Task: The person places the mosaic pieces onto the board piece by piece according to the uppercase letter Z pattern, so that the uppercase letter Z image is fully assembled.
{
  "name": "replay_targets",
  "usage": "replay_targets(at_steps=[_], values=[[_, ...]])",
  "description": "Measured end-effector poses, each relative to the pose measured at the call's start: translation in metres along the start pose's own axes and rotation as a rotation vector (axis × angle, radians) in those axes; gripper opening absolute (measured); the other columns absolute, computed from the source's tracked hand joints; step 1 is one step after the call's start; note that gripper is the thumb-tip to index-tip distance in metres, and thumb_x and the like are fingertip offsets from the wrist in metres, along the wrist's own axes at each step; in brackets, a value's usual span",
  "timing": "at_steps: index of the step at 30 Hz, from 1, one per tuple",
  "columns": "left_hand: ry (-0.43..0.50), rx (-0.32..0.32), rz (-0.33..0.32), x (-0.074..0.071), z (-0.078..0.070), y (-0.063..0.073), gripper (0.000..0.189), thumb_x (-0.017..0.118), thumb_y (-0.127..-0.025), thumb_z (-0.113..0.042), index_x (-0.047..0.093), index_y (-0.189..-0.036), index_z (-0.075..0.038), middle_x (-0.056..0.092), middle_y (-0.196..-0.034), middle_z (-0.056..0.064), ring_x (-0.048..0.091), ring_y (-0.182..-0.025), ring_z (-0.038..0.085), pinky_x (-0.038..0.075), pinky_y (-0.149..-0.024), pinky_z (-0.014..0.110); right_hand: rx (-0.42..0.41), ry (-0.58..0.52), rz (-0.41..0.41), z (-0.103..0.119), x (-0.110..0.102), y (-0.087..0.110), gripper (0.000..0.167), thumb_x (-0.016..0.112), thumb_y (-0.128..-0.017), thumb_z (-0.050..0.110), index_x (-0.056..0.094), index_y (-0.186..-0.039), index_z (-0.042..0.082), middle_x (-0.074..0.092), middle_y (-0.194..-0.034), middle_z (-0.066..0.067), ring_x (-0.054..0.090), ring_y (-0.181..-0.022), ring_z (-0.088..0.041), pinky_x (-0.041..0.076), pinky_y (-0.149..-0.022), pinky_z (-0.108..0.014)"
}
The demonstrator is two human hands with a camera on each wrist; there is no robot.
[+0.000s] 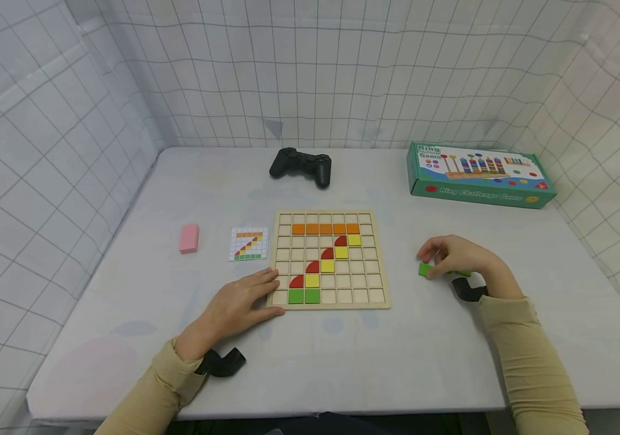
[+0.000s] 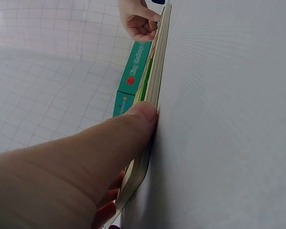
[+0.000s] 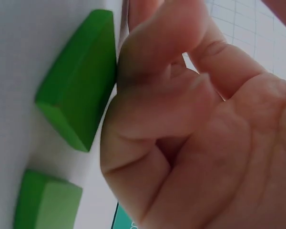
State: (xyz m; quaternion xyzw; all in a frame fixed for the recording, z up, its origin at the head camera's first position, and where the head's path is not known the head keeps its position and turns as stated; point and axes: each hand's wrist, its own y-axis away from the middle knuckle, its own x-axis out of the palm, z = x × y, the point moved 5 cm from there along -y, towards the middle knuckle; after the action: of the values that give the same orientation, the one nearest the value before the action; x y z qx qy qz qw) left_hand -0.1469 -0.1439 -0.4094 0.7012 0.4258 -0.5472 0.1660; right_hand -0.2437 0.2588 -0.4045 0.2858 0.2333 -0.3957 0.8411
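A wooden grid board point(image 1: 351, 296) lies in the middle of the table. It bears a row of orange tiles, a diagonal of red quarter-round and yellow tiles, and two green tiles point(image 1: 304, 296) at its near left. My left hand point(image 1: 236, 308) rests at the board's near left corner, fingers along the left side and thumb point(image 2: 143, 112) against the near edge. Right of the board, my right hand point(image 1: 459, 257) pinches a loose green tile point(image 1: 424, 269) between thumb and curled fingers, low at the table. Loose green tiles point(image 3: 78, 86) show beside its fingers in the right wrist view; the fingertip contact is partly hidden.
A pattern card point(image 1: 248, 244) lies left of the board, with a pink block point(image 1: 189, 238) farther left. Behind the board is a black game controller point(image 1: 301, 165). A green Ring Challenge Game box point(image 1: 481, 175) stands at the back right. Gridded white cloth surrounds the table.
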Motion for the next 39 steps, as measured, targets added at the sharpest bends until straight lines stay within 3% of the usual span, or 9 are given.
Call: replay_targets(at_steps=[12,20,28,39], values=[[0.007,0.002,0.000,-0.001,-0.001,0.000,0.061,0.071,-0.082,-0.043,0.061,-0.123,0.002,0.052,-0.134,0.015,0.046,-0.126,0.027,0.041,-0.100,0.044,0.023,0.023,0.024,0.005,0.004,-0.002,0.030,0.077,-0.075,0.008,0.063,-0.099,-0.001,0.060,-0.085,-0.006,0.050,-0.076,-0.019,0.045,-0.063,-0.026],[0.000,0.021,-0.017,0.000,-0.001,0.000,0.060,0.071,-0.081,-0.042,0.062,-0.122,0.002,0.054,-0.132,0.015,0.048,-0.125,0.027,0.042,-0.100,0.042,-0.031,-0.072,0.068,0.007,0.008,-0.008,0.026,0.078,-0.077,0.015,0.062,-0.092,0.002,0.058,-0.078,-0.007,0.051,-0.069,-0.015,0.044,-0.059,-0.023],[0.004,0.014,-0.015,0.000,-0.001,0.001,0.060,0.071,-0.081,-0.042,0.062,-0.122,0.002,0.053,-0.132,0.016,0.047,-0.125,0.027,0.042,-0.100,0.042,-0.088,-0.111,0.103,0.035,0.027,-0.028,0.021,0.076,-0.080,0.019,0.065,-0.090,0.005,0.065,-0.082,-0.007,0.057,-0.070,-0.017,0.047,-0.063,-0.025],[0.011,0.008,-0.008,-0.001,-0.001,0.001,0.061,0.071,-0.082,-0.042,0.061,-0.122,0.002,0.053,-0.133,0.015,0.046,-0.126,0.026,0.041,-0.101,0.042,-0.213,-0.066,0.155,0.096,0.064,-0.052,0.011,0.071,-0.085,0.015,0.070,-0.093,0.008,0.068,-0.086,0.000,0.058,-0.076,-0.019,0.050,-0.073,-0.028]])
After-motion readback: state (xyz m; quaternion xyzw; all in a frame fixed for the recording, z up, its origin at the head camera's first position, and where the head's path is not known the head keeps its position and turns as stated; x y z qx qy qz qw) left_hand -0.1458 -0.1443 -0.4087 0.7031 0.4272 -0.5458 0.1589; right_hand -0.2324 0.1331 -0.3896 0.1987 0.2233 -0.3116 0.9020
